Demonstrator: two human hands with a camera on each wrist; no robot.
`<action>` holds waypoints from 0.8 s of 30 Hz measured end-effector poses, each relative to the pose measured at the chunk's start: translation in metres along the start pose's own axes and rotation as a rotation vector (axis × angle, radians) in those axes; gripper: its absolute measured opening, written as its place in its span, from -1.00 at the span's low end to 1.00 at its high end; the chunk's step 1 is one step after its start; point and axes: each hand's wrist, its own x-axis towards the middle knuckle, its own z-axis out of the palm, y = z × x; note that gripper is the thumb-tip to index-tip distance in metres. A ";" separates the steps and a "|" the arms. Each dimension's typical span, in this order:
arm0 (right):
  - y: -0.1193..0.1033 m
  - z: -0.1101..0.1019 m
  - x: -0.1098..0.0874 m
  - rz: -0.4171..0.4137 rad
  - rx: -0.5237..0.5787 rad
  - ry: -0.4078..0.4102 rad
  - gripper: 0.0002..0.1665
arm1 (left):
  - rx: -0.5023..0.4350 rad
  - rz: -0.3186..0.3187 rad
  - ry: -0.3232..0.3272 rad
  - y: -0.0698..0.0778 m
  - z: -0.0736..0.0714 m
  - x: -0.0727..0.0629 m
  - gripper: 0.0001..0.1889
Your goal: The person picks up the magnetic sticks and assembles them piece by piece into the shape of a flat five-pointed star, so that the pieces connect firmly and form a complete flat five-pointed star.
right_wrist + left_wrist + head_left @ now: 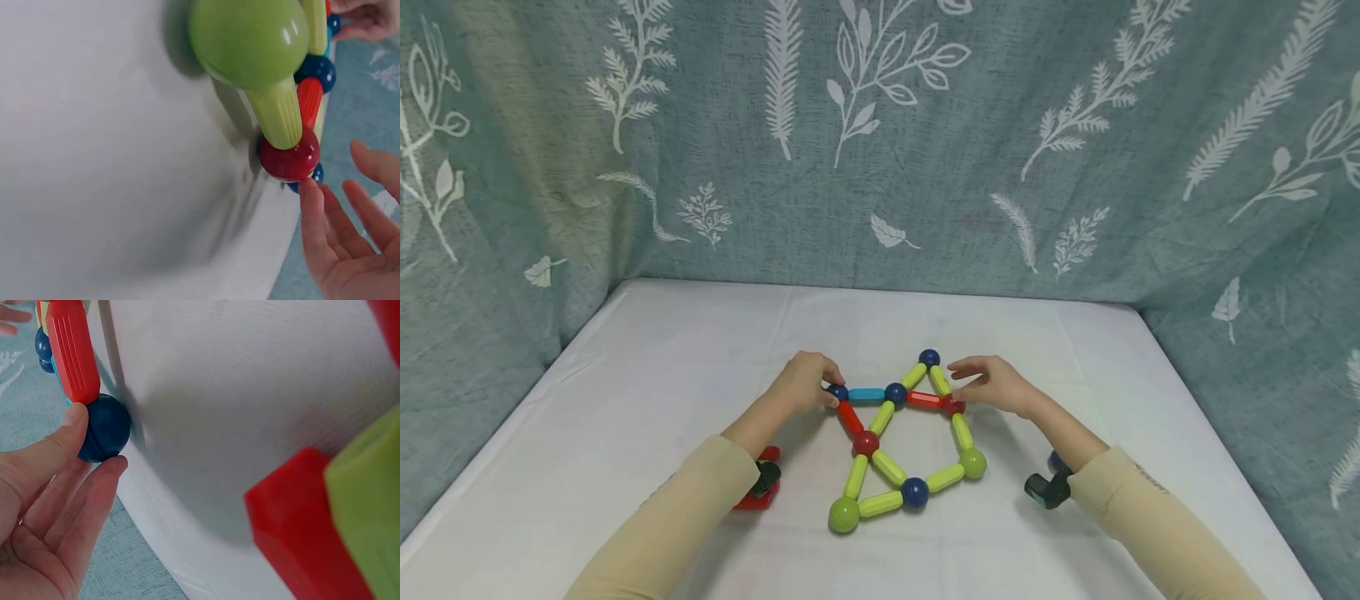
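Note:
On the white table lies a flat frame of lime, red and light-blue rods (867,394) joined by blue, red and green balls. At its left corner my left hand (805,382) pinches a dark blue ball (107,428) between thumb and fingers; a red rod (74,353) meets this ball. By the right corner, my right hand (996,385) has its fingers extended, and one fingertip touches a red ball (291,156). Its thumb stands apart from that ball. A green ball (973,462) sits nearer me along the same side, joined by a lime rod (278,119).
Beside my left sleeve a red piece (758,492) lies partly hidden; the left wrist view shows a red piece (303,512) against a lime one (369,487). A dark blue thing (1057,461) shows behind my right wrist. A patterned teal curtain (880,167) hangs behind the table.

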 end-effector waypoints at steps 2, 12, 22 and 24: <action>0.001 0.000 -0.009 -0.011 0.009 0.013 -0.46 | 0.004 0.002 0.003 0.000 0.000 0.000 -0.77; 0.004 0.009 -0.050 -0.007 0.007 -0.051 -0.70 | 0.004 0.010 0.013 0.001 0.001 0.001 -0.76; 0.002 0.028 -0.063 0.013 -0.115 0.000 -0.80 | 0.030 0.009 -0.004 0.002 0.000 0.001 -0.77; 0.002 0.030 -0.063 0.021 -0.131 0.019 -0.80 | 0.035 0.009 -0.012 0.002 -0.001 0.001 -0.77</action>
